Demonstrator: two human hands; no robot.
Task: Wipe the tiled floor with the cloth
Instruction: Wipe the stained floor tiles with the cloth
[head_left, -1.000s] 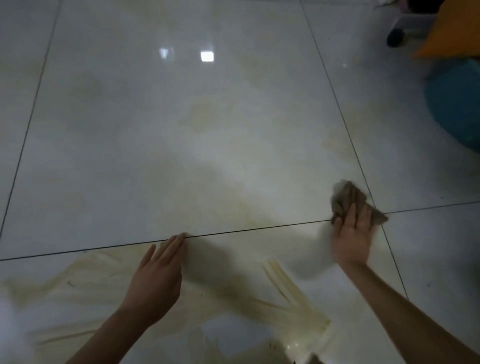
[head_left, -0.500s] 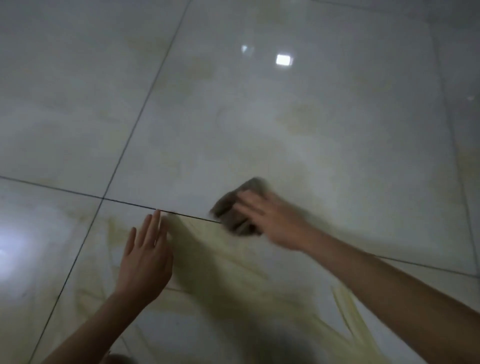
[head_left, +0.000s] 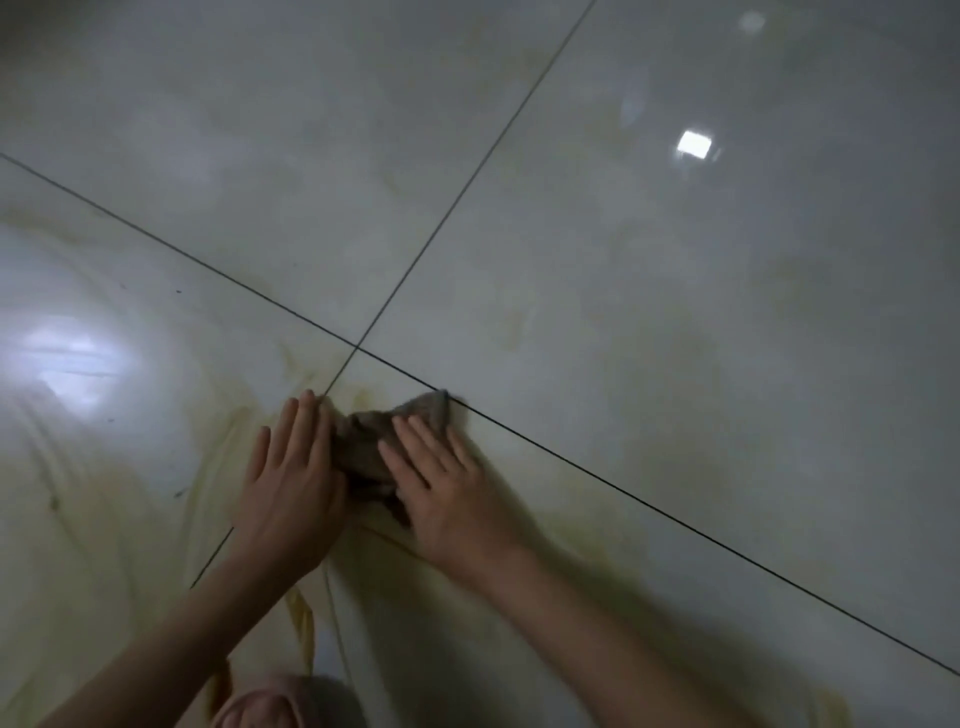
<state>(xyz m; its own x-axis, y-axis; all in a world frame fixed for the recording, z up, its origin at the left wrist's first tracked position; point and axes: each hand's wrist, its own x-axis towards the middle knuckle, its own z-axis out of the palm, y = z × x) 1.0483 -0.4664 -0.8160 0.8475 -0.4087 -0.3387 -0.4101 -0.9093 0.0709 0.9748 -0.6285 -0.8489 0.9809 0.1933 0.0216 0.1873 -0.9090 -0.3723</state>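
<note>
A crumpled brown cloth (head_left: 376, 441) lies on the glossy pale tiled floor (head_left: 649, 312), just below the crossing of two dark grout lines. My right hand (head_left: 447, 483) presses flat on the cloth's right part with straight, spread fingers. My left hand (head_left: 293, 478) lies flat on the floor at the cloth's left edge, fingers straight, its side touching the cloth. One corner of the cloth sticks out beyond my right fingertips onto the grout line. The cloth's lower part is hidden under both hands.
Yellowish streaks (head_left: 218, 431) mark the tiles around and below my hands. Bright light reflections (head_left: 693, 144) shine on the floor at upper right and left. A pinkish fabric shape (head_left: 270, 701) shows at the bottom edge.
My right hand has swept the cloth leftward across the floor until it met my left hand. The view has swung left, and the tile crossing is now in the middle.
</note>
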